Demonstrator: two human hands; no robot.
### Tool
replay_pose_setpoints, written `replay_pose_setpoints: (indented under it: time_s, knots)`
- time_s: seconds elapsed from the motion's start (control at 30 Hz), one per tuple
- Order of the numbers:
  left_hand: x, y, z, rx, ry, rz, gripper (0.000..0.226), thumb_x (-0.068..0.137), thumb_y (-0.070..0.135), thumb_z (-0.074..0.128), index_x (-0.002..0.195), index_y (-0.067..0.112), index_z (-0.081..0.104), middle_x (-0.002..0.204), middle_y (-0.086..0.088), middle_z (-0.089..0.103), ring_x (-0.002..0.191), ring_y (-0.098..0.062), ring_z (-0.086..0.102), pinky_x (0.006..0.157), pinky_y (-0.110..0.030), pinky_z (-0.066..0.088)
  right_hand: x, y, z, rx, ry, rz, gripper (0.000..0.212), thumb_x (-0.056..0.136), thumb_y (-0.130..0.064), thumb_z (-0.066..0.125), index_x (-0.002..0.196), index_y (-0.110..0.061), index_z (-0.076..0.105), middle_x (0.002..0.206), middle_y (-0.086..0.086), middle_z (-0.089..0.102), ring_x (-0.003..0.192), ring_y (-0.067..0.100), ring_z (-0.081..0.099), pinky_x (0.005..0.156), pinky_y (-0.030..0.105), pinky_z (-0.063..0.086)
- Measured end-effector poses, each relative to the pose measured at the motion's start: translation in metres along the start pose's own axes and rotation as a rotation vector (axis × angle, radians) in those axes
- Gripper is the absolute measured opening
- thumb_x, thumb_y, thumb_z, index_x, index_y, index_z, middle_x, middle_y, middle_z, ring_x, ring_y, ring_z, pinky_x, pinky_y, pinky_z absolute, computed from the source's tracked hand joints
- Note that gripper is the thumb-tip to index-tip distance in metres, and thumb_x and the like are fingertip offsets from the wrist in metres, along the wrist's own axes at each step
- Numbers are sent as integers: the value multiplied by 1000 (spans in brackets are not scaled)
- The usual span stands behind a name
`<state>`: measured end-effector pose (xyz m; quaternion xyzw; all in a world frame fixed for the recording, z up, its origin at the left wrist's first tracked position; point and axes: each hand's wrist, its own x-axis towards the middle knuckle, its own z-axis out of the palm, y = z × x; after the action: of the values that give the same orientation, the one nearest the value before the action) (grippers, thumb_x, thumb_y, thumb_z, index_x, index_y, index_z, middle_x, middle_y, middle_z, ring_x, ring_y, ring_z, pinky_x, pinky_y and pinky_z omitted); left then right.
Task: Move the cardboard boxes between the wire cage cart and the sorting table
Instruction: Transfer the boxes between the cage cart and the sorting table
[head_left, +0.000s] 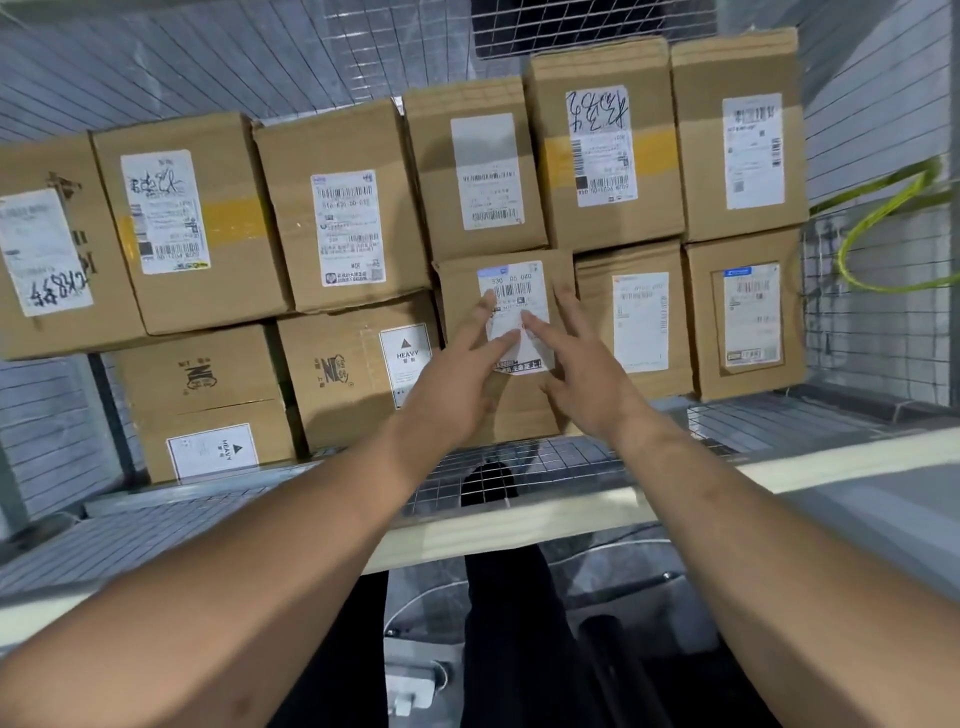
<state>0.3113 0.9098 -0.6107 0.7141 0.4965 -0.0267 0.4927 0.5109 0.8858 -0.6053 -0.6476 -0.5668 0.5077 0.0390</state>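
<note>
While 2 hands (457, 387) (589, 387) touch its label (511, 296), the box (522, 415) stands upright.

The wire mesh deck (561, 467) of the cage cart carries a row of five cardboard boxes, side by side with their labelled faces outward. From the left stand the left HEAVY box (208, 400) and the second HEAVY box (353, 369). Then come the narrow middle box (460, 296), the fourth box (636, 322) and the right-end box (748, 322), near the cart's mesh side.
</note>
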Motion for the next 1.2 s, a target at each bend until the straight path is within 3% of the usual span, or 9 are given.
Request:
replay_pose_setpoints:
  time_s: [0.13,0.23,0.3,0.4,0.5,0.73,0.83,0.97,1.2]
  knots:
    - [19,-4,9,-150,-38,-34,93,93,6,73,160,48,24,164,37,-2,155,-17,23,116,-41,43,13,11,0,-94,44,34,90,88,6,75,162,-24,33,173,-5,-7,156,7,-1,120,13,7]
    - [22,-15,19,30,-32,23,107,82,-8,79,163,37,25,168,26,-18,157,-12,18,119,-36,39,17,15,0,-109,58,26,85,88,2,77,160,-22,38,173,-4,-2,158,14,4,125,24,11]
    - [21,-21,20,76,-22,42,104,81,-9,77,163,33,28,170,19,-18,157,-12,18,119,-31,37,20,15,3,-168,65,24,81,90,-4,76,159,-26,40,173,-3,-1,158,28,9,126,35,16]
    - [22,-17,15,198,-68,9,101,86,-1,75,163,39,23,170,18,-19,149,-29,34,104,-41,51,25,8,8,-256,42,74,76,94,-13,73,159,-32,38,173,-1,-2,154,41,9,125,47,24]
    - [29,-1,1,397,-139,-124,89,97,16,67,161,48,14,169,20,-18,149,-43,22,94,-52,52,29,-2,9,-314,21,126,74,98,-16,67,161,-34,33,173,0,-5,155,41,5,124,48,26]
    - [35,12,-18,681,-232,-128,70,100,25,64,160,33,28,173,4,-2,155,-50,6,115,-55,36,32,-17,12,-366,-2,189,72,101,-20,58,163,-34,25,173,7,-11,158,38,-6,127,48,19]
    - [31,12,-24,681,-201,-115,66,97,28,65,157,26,37,168,-5,21,152,-50,19,120,-55,30,31,-25,12,-380,9,187,70,101,-25,59,163,-26,27,173,13,-3,159,32,2,125,46,24]
    - [22,14,-41,686,-138,-24,41,99,31,55,138,18,53,147,-6,48,130,-28,51,114,-41,34,22,-45,5,-296,42,202,63,103,-24,55,161,-23,32,173,10,10,154,31,24,118,43,37]
    - [-27,61,-100,598,-75,-71,47,106,42,39,147,21,49,163,-4,36,145,-34,39,119,-42,35,-25,-94,-19,-239,196,151,60,103,-41,56,158,-24,41,169,5,27,148,27,37,109,44,43]
